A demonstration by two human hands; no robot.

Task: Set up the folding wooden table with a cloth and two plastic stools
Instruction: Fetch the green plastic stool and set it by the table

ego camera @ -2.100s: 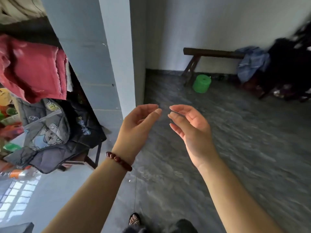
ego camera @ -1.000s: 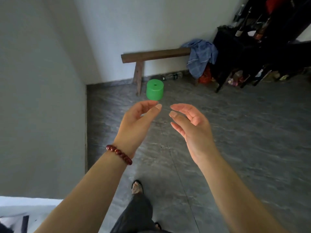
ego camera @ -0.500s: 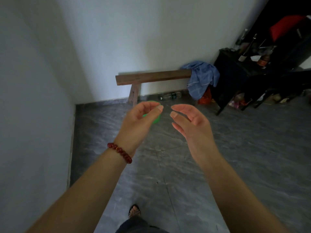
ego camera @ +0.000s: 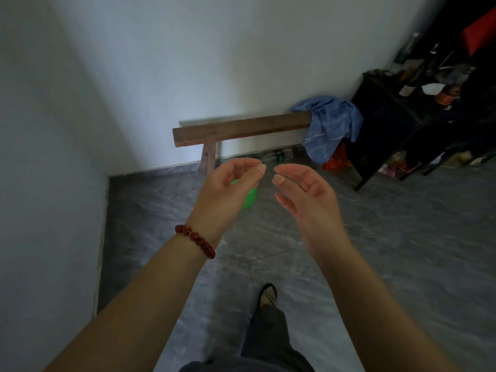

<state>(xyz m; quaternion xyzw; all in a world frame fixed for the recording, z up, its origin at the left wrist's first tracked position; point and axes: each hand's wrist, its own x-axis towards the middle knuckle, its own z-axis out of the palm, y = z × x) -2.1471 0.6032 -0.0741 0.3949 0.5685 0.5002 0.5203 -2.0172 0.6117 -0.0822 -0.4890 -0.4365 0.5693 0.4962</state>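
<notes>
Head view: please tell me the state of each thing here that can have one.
left hand, open, holds nothing
right hand, open, holds nothing
green plastic stool, on the floor, partly hidden behind the left hand
wooden bench, standing by the wall
blue cloth, crumpled, draped over the bench's right end
plastic bottle, lying on its side on the floor

Ahead of me stands a smooth green plastic stool [ego camera: 250, 197] on matt, grey, stone-veined floor tiles [ego camera: 375, 237]. The bench [ego camera: 241, 128] is bare brown wood, with soft checked blue cloth [ego camera: 330, 124] draped on it.
</notes>
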